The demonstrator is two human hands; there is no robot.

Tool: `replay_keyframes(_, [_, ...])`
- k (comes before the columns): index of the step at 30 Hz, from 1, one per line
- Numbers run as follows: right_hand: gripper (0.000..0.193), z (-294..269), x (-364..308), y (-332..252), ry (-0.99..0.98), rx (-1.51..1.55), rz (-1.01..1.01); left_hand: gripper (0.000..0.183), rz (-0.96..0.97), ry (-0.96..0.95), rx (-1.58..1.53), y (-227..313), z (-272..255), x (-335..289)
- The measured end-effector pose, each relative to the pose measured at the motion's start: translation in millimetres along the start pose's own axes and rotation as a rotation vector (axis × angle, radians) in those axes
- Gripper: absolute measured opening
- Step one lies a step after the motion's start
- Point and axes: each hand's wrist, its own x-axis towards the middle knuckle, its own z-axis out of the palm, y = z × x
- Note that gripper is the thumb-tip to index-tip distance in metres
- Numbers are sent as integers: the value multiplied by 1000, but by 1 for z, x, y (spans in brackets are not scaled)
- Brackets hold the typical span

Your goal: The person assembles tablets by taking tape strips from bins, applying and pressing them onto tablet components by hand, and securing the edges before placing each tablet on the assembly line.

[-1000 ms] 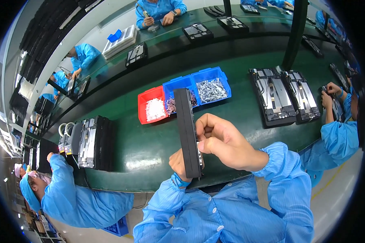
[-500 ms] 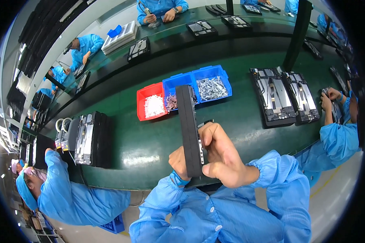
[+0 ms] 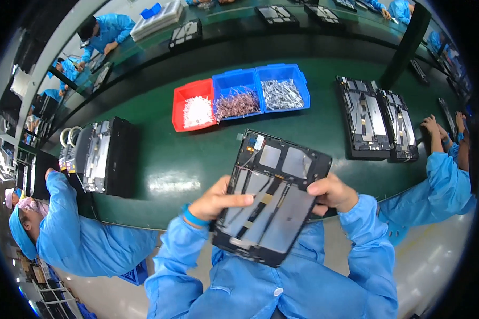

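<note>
An opened tablet [image 3: 270, 204] with its inside bared is tilted between my hands, above the table's near edge and my lap. Silvery battery plates, dark ribbon cables and a black frame show on it. My left hand [image 3: 216, 201] grips its left side, thumb stretched over the inner face. At the upper right edge my right hand [image 3: 332, 194] holds it, thumb on top and the other fingers mostly hidden beneath. A blue band circles my left wrist.
Beyond the tablet on the green table [image 3: 159, 149] stand a red bin [image 3: 194, 127] of small white pieces and two blue bins [image 3: 286, 109] of small parts. Opened tablets [image 3: 366, 154] lie right; a stack [image 3: 112, 159] stands left. Co-workers sit on both sides and across.
The tablet has turned from edge-on, standing upright, to showing its inner face, and is lower. My right hand has moved right to its edge; my left hand now shows at its left side.
</note>
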Motion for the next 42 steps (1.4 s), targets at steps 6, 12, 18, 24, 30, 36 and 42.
replay_keyframes(6, [34,41,-11,55,221,146,45,50,57,112,693,9,-34,25])
replay_keyframes(12, [44,60,-8,65,279,252,75,22,200,209,1042,4,-20,40])
replay_keyframes(18, [39,64,-10,58,197,405,89,25,165,280,951,1,-15,38])
replay_keyframes(24, [40,65,-7,54,190,423,75,23,212,298,1029,3,-8,34])
replay_keyframes(30, [45,75,-2,45,287,306,95,21,382,257,1189,-1,-16,30])
replay_keyframes(36, [43,28,-11,24,504,118,133,57,-80,241,490,-2,-33,1])
replay_keyframes(42, [52,3,-9,5,495,40,-136,64,6,56,-452,-48,-13,-37])
